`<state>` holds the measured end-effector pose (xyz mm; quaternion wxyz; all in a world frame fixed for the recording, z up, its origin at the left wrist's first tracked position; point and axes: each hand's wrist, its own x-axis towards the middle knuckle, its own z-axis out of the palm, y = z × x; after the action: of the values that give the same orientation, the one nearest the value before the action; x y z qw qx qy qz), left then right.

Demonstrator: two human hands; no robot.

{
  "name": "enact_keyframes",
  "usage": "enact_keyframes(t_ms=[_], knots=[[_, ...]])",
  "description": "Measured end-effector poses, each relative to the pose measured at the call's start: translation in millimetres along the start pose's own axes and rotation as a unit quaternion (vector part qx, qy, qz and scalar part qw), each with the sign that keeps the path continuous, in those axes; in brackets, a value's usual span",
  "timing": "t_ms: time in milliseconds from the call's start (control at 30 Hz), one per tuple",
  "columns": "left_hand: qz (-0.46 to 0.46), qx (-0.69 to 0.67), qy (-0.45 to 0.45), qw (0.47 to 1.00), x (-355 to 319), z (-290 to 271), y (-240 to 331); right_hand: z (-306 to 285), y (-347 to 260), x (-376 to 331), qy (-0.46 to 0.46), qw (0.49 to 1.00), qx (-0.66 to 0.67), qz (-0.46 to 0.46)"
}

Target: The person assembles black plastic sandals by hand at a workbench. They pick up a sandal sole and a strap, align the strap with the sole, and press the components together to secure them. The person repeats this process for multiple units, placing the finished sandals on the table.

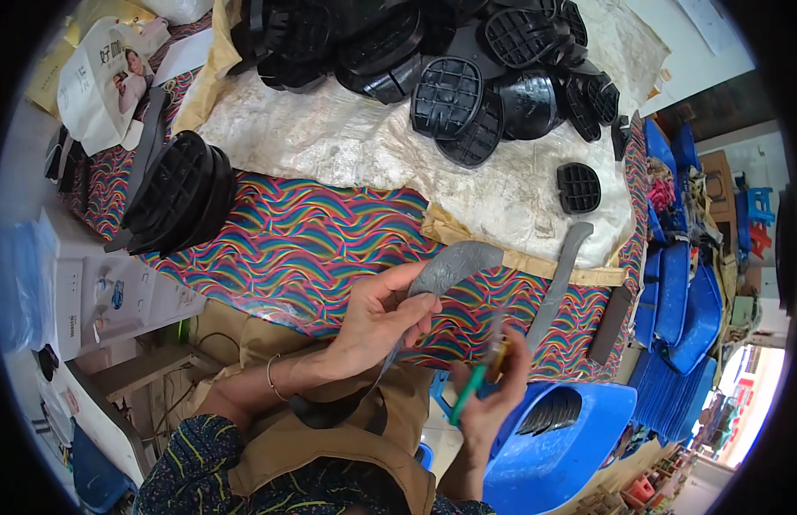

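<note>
My left hand (383,314) holds a thin grey curved strip (454,264), shaped like a shoe insole piece, by its middle above the table edge. Just below it, my right hand (491,390) grips a small brush with a green handle (469,393) and a yellowish head, its tip pointing up toward the strip. A second grey strip (560,279) lies loose on the colourful wavy tablecloth (313,240) to the right of my hands.
A pile of black ribbed heel pieces (467,81) covers a whitish sheet (347,142) at the back. A stack of black pieces (180,193) stands at left. A blue bin (561,438) holding dark strips sits lower right, with blue stacked trays (677,300) beyond.
</note>
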<state>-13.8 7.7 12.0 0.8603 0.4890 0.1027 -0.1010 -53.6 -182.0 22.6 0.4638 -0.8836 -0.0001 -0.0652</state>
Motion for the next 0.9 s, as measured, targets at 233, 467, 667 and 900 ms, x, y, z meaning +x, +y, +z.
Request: enact_keyframes(t_ms=[233,467,667,900], knots=[[0.075,0.006,-0.003,0.997,-8,1,1,36,-9,3,0.041,0.991,-0.124,-0.007],[0.099,0.058,-0.003,0.993,-4,3,-3,36,-15,-10,0.01,0.984,-0.175,-0.017],[0.061,0.039,0.014,0.997,-13,10,-4,40,-21,-10,0.009,0.992,-0.122,0.018],[0.092,0.151,-0.002,0.984,-25,9,-18,38,-22,4,0.043,0.994,-0.09,0.035]])
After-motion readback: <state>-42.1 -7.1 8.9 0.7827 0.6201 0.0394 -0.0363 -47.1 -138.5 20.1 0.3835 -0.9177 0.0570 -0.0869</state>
